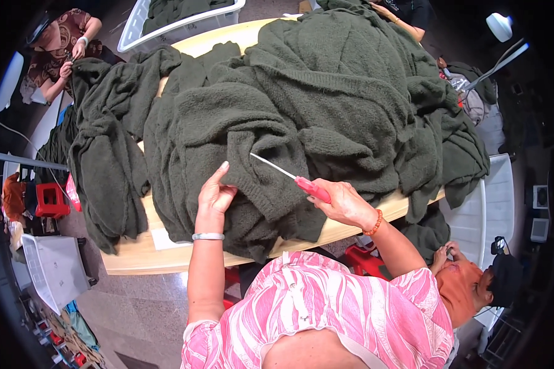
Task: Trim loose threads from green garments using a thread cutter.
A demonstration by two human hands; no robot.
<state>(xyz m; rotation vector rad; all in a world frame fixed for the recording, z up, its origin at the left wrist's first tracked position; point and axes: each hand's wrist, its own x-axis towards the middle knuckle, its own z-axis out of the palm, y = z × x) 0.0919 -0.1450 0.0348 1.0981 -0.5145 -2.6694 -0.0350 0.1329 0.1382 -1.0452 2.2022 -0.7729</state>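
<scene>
In front of me a dark green knitted garment lies on a large pile of similar knitwear. My left hand is at its ribbed edge, fingers curled into the fabric and thumb raised. My right hand is wrapped around the red handle of a tool with a thin metal shaft. The shaft points up and left over the garment, its tip close to the knit near a folded part. What kind of tip it has is too small to tell.
The pile covers most of a pale wooden table. A white bin with green knitwear stands beyond it, another white bin at left, near a red stool. People work at far left, far right and beside me at right. Lamps flank the table.
</scene>
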